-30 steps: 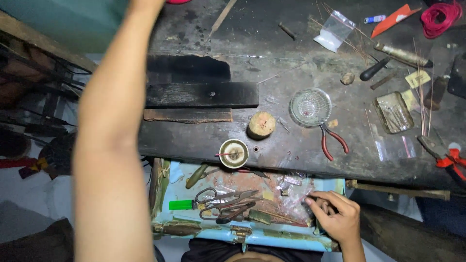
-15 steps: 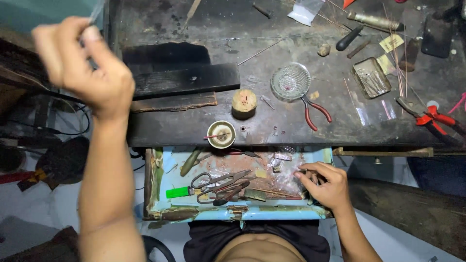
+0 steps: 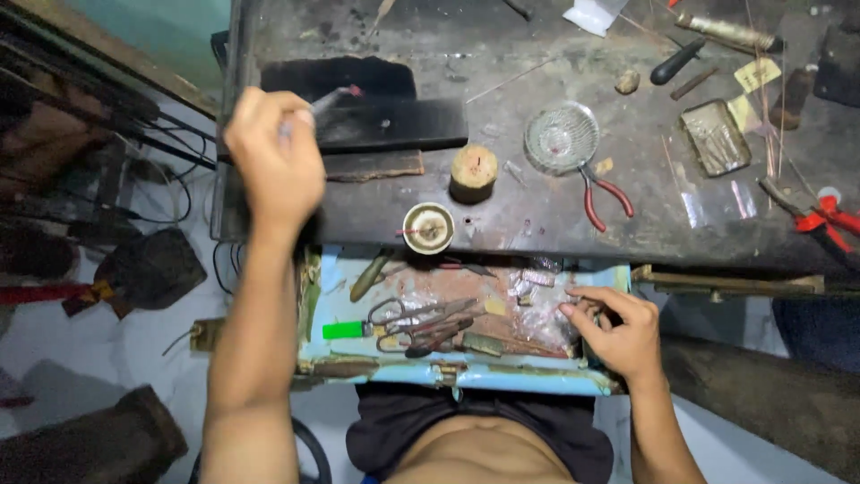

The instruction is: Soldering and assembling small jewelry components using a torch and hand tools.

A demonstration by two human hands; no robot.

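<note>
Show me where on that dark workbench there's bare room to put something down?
The widest bare patch of the workbench lies at its far middle, between the black slab and the wire strainer. A narrower strip runs along the near edge, right of the red-handled pliers. The far right is crowded with tools, and the open drawer is packed with scissors and scraps.

The left hand (image 3: 273, 161) is blurred, and so is the thin tool (image 3: 324, 100) in its fingers, whose kind cannot be told. The right hand (image 3: 618, 327) covers part of the open drawer (image 3: 358, 309). The red cutters (image 3: 829, 220) run off the right edge.
</note>
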